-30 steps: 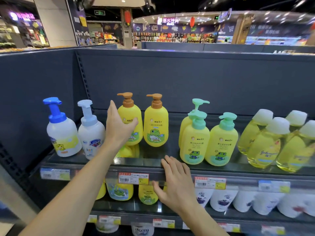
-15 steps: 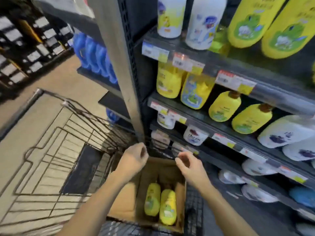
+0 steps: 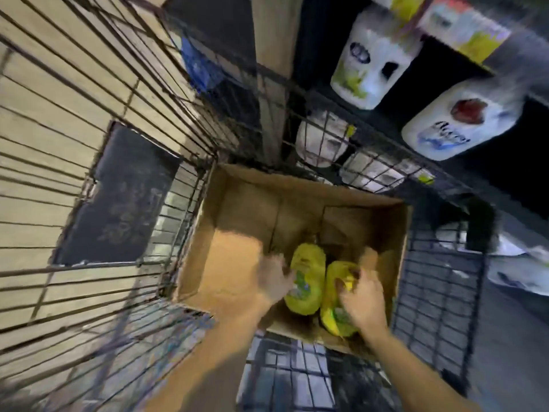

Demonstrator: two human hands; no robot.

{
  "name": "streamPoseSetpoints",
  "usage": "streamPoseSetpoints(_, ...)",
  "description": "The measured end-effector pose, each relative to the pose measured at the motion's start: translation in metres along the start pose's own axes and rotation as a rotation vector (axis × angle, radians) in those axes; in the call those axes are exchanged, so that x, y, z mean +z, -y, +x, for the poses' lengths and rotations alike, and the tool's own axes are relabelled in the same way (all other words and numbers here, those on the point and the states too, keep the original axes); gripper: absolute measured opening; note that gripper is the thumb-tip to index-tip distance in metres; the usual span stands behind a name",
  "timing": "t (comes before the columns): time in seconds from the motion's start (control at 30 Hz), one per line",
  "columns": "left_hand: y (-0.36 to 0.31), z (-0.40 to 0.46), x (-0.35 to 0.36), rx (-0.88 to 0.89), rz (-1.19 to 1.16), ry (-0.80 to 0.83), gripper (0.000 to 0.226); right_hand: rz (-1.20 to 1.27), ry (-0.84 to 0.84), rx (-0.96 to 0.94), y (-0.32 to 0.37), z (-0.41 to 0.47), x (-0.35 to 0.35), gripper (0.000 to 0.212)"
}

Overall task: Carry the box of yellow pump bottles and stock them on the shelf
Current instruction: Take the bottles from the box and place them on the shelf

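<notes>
Both hands down in the cardboard box (image 3: 237, 263), which sits in a wire cart (image 3: 89, 144) next to the shelf (image 3: 490, 69). 2 yellow bottles (image 3: 307, 281) left, lying flat side by side. Left hand (image 3: 274, 282) touches the left one; right hand (image 3: 361, 298) curls over the right one. Too blurred to tell whether either grip is closed. Likely full, so hefty; smooth plastic, slippery. Grab around the body or neck, not the pump.
</notes>
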State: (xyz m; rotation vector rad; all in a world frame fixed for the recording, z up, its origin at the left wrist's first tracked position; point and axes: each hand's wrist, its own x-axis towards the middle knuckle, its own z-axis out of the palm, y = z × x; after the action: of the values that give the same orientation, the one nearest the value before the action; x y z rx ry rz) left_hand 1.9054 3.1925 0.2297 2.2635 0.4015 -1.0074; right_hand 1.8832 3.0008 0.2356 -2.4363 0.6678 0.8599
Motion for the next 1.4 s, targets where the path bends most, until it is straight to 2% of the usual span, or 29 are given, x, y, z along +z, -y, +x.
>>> streamPoseSetpoints(0.07,0.003,0.014,0.021,-0.065,-0.060,0.051,0.048,0.051,-0.019,0.057,-0.014,0.011,0.006,0.064)
streamPoseSetpoints(0.13,0.004,0.023,0.038,-0.108,-0.136,0.089,0.063,0.136,0.035,0.177,-0.019,0.016,0.003,0.067)
streamPoseSetpoints(0.23,0.013,0.031,0.051,-0.182,-0.367,0.110,0.065,0.262,0.182,0.290,-0.030,0.023,0.010,0.070)
streamPoseSetpoints(0.3,0.023,0.037,0.056,-0.224,-0.517,0.110,0.072,0.325,0.174,0.260,-0.034,0.020,0.015,0.063)
streamPoseSetpoints(0.37,0.024,0.042,0.058,-0.262,-0.525,0.134,0.082,0.344,0.177,0.226,-0.040,0.018,0.021,0.055)
streamPoseSetpoints(0.4,0.022,0.044,0.059,-0.274,-0.497,0.148,0.078,0.362,0.185,0.213,-0.044,0.017,0.024,0.056)
streamPoseSetpoints(0.47,0.014,0.042,0.057,-0.288,-0.468,0.168,0.054,0.378,0.222,0.172,-0.048,0.015,0.025,0.068)
streamPoseSetpoints(0.53,0.012,0.044,0.061,-0.298,-0.477,0.182,0.050,0.346,0.250,0.137,-0.050,0.018,0.025,0.079)
streamPoseSetpoints(0.6,0.014,0.040,0.065,-0.289,-0.483,0.192,0.067,0.306,0.256,0.126,-0.049,0.023,0.026,0.085)
streamPoseSetpoints(0.63,0.017,0.039,0.071,-0.279,-0.494,0.182,0.082,0.295,0.252,0.118,-0.048,0.024,0.027,0.086)
streamPoseSetpoints(0.7,0.028,0.035,0.080,-0.291,-0.504,0.141,0.104,0.295,0.240,0.092,-0.043,0.021,0.027,0.081)
streamPoseSetpoints(0.77,0.022,0.019,0.071,-0.297,-0.554,0.086,0.100,0.304,0.204,0.043,-0.036,0.015,0.023,0.075)
streamPoseSetpoints(0.83,0.010,0.001,0.056,-0.275,-0.585,0.030,0.092,0.309,0.179,-0.009,-0.025,0.007,0.011,0.079)
streamPoseSetpoints(1.03,-0.039,-0.052,-0.026,-0.093,-0.639,-0.091,0.106,0.315,0.047,-0.204,0.025,-0.029,-0.065,0.093)
streamPoseSetpoints(1.13,-0.084,-0.091,-0.082,0.086,-0.618,-0.221,0.074,0.397,-0.025,-0.296,0.053,-0.060,-0.119,0.098)
streamPoseSetpoints(1.17,-0.101,-0.105,-0.099,0.156,-0.618,-0.259,0.069,0.438,-0.052,-0.324,0.061,-0.071,-0.140,0.099)
streamPoseSetpoints(1.27,-0.151,-0.148,-0.148,0.315,-0.593,-0.306,0.070,0.567,-0.164,-0.411,0.079,-0.107,-0.204,0.094)
streamPoseSetpoints(1.4,-0.236,-0.205,-0.213,0.533,-0.488,-0.320,0.072,0.679,-0.357,-0.520,0.103,-0.152,-0.301,0.076)
